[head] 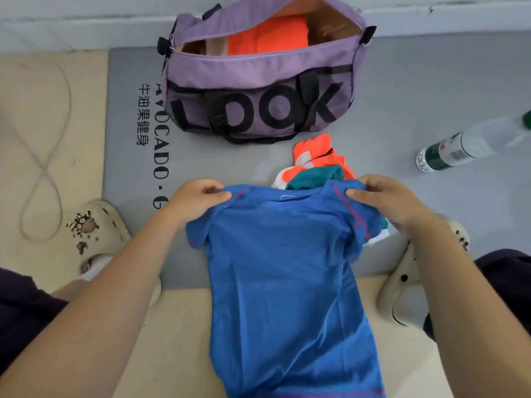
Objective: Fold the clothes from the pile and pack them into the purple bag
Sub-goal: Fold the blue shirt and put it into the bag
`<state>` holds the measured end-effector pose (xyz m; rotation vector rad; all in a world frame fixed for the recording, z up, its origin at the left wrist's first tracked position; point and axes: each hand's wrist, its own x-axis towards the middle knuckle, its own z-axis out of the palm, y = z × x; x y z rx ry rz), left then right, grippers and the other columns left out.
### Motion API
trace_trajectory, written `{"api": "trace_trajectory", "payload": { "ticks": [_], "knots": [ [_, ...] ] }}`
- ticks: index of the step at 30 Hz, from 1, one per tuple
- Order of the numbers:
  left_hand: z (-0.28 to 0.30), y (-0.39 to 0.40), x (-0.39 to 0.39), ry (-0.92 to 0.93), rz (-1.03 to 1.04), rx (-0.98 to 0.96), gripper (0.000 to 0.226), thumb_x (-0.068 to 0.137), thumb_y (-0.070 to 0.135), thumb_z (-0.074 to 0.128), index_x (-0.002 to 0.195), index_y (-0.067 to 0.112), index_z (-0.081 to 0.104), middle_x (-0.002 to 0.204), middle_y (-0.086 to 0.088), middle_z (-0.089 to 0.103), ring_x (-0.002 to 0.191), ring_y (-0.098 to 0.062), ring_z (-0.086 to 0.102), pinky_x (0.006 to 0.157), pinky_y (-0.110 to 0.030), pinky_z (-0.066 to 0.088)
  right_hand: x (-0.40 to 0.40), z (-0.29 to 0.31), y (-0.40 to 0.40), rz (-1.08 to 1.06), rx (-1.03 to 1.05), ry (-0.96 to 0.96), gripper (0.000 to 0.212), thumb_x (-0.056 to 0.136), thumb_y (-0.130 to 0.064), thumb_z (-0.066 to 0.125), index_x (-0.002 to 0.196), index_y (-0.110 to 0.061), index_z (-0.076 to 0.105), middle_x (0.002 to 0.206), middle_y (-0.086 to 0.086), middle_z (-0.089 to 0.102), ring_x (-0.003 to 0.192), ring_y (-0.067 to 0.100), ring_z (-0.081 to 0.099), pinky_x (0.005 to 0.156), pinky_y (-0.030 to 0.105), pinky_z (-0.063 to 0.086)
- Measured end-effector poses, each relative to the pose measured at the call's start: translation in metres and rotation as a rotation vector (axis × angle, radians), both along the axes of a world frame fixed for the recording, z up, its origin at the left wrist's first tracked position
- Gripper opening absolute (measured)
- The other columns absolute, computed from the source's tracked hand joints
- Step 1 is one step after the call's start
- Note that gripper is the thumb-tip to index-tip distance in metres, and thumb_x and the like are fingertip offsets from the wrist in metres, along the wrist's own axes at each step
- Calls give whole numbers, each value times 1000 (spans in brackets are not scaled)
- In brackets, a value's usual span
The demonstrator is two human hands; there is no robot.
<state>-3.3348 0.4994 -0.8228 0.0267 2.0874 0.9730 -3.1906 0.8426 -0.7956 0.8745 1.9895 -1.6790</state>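
Blue shirt [284,271] held up by its shoulders, left hand [198,196] and right hand [385,199] each pinching a corner so it hangs flat for folding. Behind it, the remaining pile [316,165] on the grey mat [416,90]. Purple bag [258,90] gapes open beyond, seemingly holding orange clothing already.

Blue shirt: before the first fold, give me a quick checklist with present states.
1. Left hand pinches one shoulder of the blue shirt: ok.
2. Right hand pinches the other shoulder: ok.
3. Shirt spread flat: not ok, sleeves bunched, body hangs rumpled.
4. Fold space clear: not ok, the pile lies under the right shoulder.
5. Purple bag unzipped, orange garment inside: ok.
6. Room left in bag: cannot tell.
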Motion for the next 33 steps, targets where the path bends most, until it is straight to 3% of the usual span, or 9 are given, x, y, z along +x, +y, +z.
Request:
{"api": "trace_trajectory", "payload": {
  "ticks": [4,8,10,17,20,23,25,28,33],
  "knots": [
    [19,8,-23,260,94,69,14,86,12,73,88,21,61,82,3,61,77,-12,54,70,-17,44,-29,23,4,34,187,81,14,85,-3,71,86,-12,60,84,12,60,79,21,55,78,34,46],
    [22,18,-33,669,159,6,32,86,13,68,115,18,57,112,-1,59,103,-15,52,93,-27,42,-48,23,-15,-56,1003,280,18,86,-16,65,102,-10,59,94,13,54,88,29,52,83,39,42],
    [13,16,-25,750,195,-61,42,88,16,65,128,14,53,125,-9,54,115,-22,49,102,-35,39,-43,17,-28,-60,1127,313,26,86,-20,64,110,-10,58,106,15,54,100,34,52,87,45,38],
    [-56,-18,72,256,422,-294,19,88,23,67,90,5,65,86,-10,64,81,-27,60,58,-30,35,32,-45,-67,-181,732,108,22,88,-24,68,94,-6,56,93,13,59,90,33,56,78,41,45],
    [-73,-30,112,112,563,-362,31,87,30,69,97,1,65,96,-14,68,87,-31,64,65,-32,42,66,-64,-79,-273,641,-2,32,83,-31,73,89,-9,50,92,13,55,90,32,53,77,35,41],
    [-81,-32,127,3,608,-336,34,88,35,67,76,4,59,80,-24,65,74,-33,66,73,-43,53,85,-74,-81,-386,591,-118,43,79,-39,77,90,-8,50,93,14,56,89,32,55,79,36,43],
    [-81,-33,127,-57,616,-322,39,89,39,66,65,10,54,63,-15,58,61,-27,59,71,-42,54,91,-76,-82,-441,493,-205,48,77,-49,76,93,-11,50,91,4,59,87,27,59,77,34,44],
    [-82,-37,121,-70,619,-330,31,89,39,67,72,12,62,76,-9,62,74,-26,60,78,-40,52,94,-78,-77,-445,428,-274,51,76,-56,73,98,-14,54,92,-4,59,88,18,58,86,36,46],
    [-74,-36,112,-159,753,-147,24,82,25,77,69,13,61,64,3,64,66,-18,56,58,-24,45,92,-67,-67,-521,173,-281,47,81,-46,74,78,-1,61,78,7,54,70,20,49,62,31,41]
  ]
}}
